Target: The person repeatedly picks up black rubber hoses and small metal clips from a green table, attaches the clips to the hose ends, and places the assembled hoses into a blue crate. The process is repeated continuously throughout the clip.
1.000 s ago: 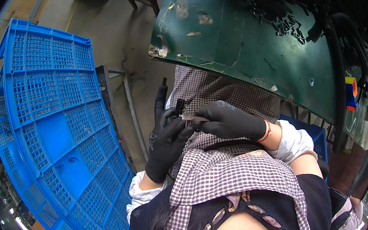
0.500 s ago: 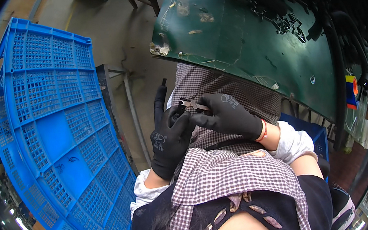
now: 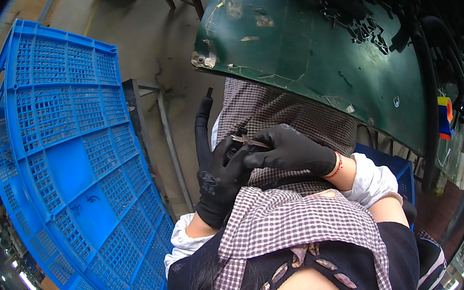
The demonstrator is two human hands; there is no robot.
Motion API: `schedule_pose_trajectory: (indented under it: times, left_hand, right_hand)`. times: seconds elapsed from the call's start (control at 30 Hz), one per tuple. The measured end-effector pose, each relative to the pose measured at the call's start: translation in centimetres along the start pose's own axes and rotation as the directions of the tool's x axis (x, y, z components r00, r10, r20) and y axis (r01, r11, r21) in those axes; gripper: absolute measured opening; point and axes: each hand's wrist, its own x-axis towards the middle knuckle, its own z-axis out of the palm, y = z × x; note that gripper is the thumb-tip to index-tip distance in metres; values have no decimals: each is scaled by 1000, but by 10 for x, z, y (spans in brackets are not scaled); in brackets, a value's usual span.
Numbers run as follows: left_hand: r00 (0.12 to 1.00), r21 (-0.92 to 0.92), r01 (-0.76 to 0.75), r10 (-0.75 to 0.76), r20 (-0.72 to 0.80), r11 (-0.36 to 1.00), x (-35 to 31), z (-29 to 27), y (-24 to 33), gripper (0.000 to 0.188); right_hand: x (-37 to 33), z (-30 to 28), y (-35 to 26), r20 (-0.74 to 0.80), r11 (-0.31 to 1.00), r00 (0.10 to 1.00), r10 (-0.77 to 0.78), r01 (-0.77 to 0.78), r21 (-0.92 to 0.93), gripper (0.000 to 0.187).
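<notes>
Since the earlier frame, the small metal piece (image 3: pixel 256 142) has shifted slightly toward the wearer, and its tip now sits deeper among the left fingers; both hands have moved only a little. The right hand (image 3: pixel 293 150) is closed in a pinch on the metal piece, thumb against fingers. The left hand (image 3: pixel 216 171) is curled close beside it, index finger extended; what it grips is masked by black glove against black material, so a firm hold cannot be confirmed. The metal piece lies between the two hands, over the checked apron (image 3: pixel 305 223), off the tabletop (image 3: pixel 285 57). On progress: the work appears partway through, with the metal piece brought to the left fingers but not released; whether it is seated on anything cannot be verified. More work probably remains, judging by the loose metal clips (image 3: pixel 368 35) on the tabletop's far right part. The blue crate (image 3: pixel 70 170) stands at left, apart from the hands.
</notes>
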Motion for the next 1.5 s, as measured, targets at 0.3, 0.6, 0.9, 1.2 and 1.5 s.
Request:
schedule_pose_trajectory:
  times: [0.3,0.6,0.9,1.2,1.5]
  left_hand:
    - [983,-256,184,-182,34,949,-10,-2,0,60]
    - [974,-298,213,-178,141,931,-20,3,-4,49]
    - [990,-157,-138,131,-49,978,-27,22,-21,36]
    - [985,-208,117,-87,147,971,-22,8,-11,33]
    - [997,-343,71,-81,-15,936,-25,9,-7,51]
  right_hand:
    - [10,-35,12,-43,987,993,-110,114,111,25]
    - [20,-44,2,242,994,969,-57,77,-76,26]
    - [37,-41,8,533,991,839,107,-136,16,22]
    - [45,-28,43,501,995,862,-85,43,95,30]
    - [-5,-70,-3,212,801,944,-251,326,-503,19]
